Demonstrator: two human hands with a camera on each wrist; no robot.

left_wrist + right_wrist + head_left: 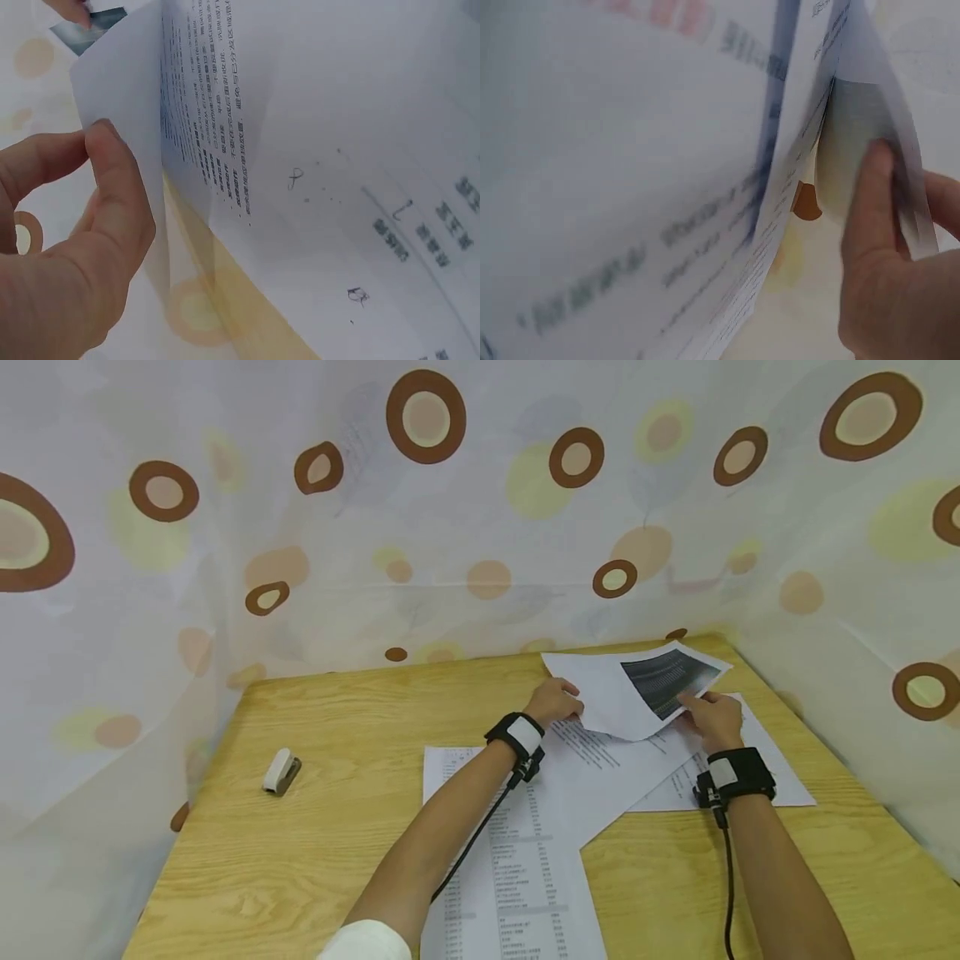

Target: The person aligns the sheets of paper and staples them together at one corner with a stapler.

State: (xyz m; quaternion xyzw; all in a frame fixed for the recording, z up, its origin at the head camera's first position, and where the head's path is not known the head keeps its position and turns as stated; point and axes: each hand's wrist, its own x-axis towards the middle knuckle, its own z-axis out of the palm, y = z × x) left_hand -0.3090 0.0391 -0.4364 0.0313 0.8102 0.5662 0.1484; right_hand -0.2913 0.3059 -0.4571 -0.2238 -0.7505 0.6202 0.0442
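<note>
A sheet of paper with a dark printed picture [600,689] is raised over the back right of the table, held by both hands. My left hand [553,702] pinches its left edge between thumb and fingers, plain in the left wrist view, where the left hand [90,225] is close up. On the opposite side my right hand [714,720] grips the edge beside the dark picture; in the right wrist view the right hand [900,247] has the sheet between thumb and fingers. Under it lies a text-printed sheet [592,785], partly covered by the raised one.
A long sheet printed with a table [525,893] lies at the front, partly under my left forearm. Another printed sheet [776,772] rests beneath the right wrist. A small white and grey stapler [282,772] sits at the left of the wooden table [345,852]. Patterned cloth [465,527] hangs behind.
</note>
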